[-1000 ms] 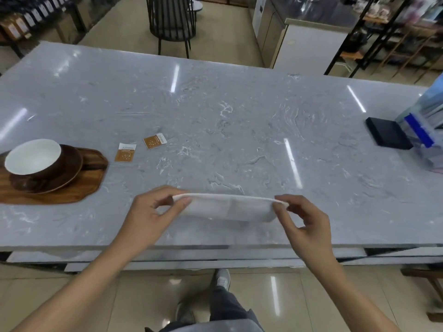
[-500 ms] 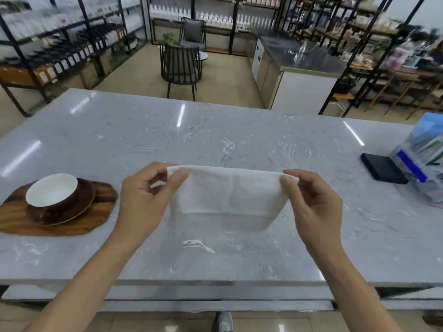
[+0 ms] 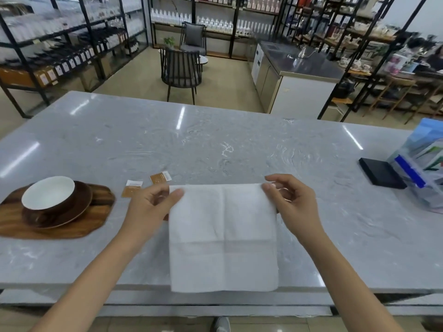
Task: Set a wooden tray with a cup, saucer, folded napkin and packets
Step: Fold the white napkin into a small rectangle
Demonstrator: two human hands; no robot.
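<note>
A white napkin (image 3: 223, 236) hangs unfolded in front of me, above the near edge of the marble table. My left hand (image 3: 151, 207) pinches its top left corner and my right hand (image 3: 292, 204) pinches its top right corner. At the left, a wooden tray (image 3: 72, 230) carries a brown saucer (image 3: 81, 207) with a cup (image 3: 49, 197), white inside, standing on it. Two small brown and white packets (image 3: 131, 188) (image 3: 160, 178) lie on the table between the tray and my left hand.
A black flat box (image 3: 381, 172) and a clear holder of blue and white leaflets (image 3: 422, 164) stand at the table's right end. Beyond the table's far edge (image 3: 215, 109) are a dark chair (image 3: 179, 70), a counter and shelving.
The napkin has been lifted off the table and has dropped open to hang much longer. Both hands rose while keeping hold of its top corners. My view tilted up.
</note>
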